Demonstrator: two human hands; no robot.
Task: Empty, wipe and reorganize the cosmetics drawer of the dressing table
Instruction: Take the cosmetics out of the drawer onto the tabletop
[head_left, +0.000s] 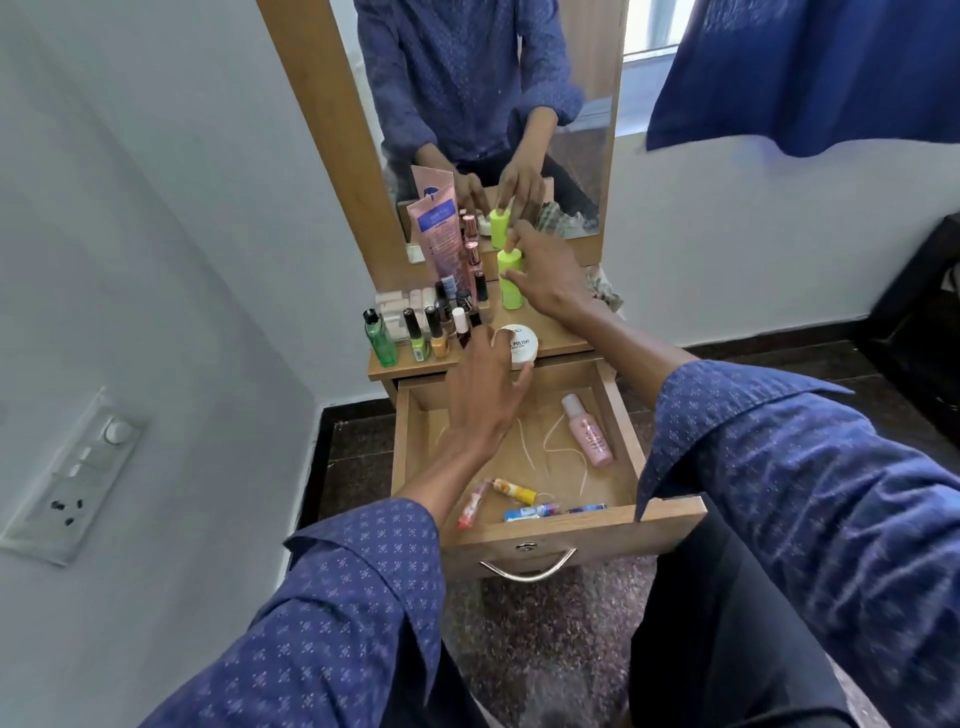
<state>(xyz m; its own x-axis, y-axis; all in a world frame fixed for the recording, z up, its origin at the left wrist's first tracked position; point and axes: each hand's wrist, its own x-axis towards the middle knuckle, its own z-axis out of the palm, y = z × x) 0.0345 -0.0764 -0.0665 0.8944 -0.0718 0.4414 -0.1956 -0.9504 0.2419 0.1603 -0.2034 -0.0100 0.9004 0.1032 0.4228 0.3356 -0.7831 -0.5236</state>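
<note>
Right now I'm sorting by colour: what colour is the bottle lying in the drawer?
Pink bottle, white cap; head view.

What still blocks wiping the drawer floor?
The open drawer holds a pink spray bottle lying at its right and small tubes along its front. Both hands are on the tabletop: left hand holding the white jar, right hand holding the green bottle.

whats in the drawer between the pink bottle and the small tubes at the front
Nothing solid: in the head view, between the pink bottle and the small tubes the drawer floor is bare wood with pale streaks.
</note>
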